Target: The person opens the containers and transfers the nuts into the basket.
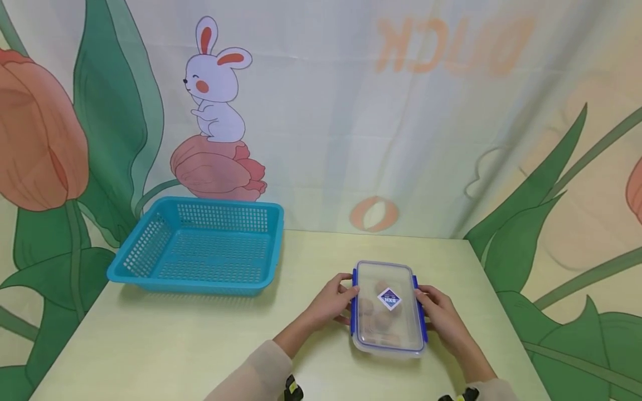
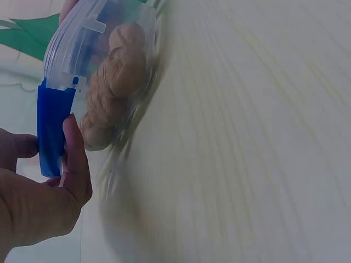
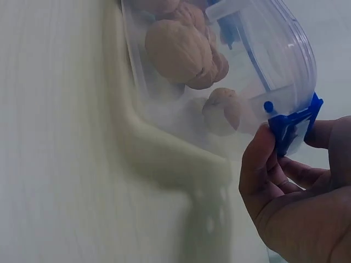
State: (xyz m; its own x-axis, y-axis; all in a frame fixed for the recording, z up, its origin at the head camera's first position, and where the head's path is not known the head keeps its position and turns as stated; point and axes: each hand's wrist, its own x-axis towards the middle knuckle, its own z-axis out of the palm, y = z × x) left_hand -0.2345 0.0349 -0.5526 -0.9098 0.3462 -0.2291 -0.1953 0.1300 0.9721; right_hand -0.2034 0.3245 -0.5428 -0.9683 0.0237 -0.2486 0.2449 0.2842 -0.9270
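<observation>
A clear plastic food container (image 1: 371,278) with a blue-edged lid sits close over the table, right of the middle in the head view. A diamond-shaped label (image 1: 389,299) marks its lid. Through the walls show several brown, wrinkled walnuts (image 3: 178,52). My left hand (image 1: 328,303) grips the left side, its thumb on top and fingers under the blue side clip (image 2: 54,120). On the opposite side, my right hand (image 1: 443,317) pinches the other blue clip (image 3: 296,129) between thumb and fingers. Both clips lie down along the container's sides.
To the left at the back of the pale table (image 1: 175,340) stands a blue plastic basket (image 1: 198,287) with perforated walls and nothing in it. A printed curtain (image 1: 321,111) with a rabbit and tulips hangs behind the table's far edge.
</observation>
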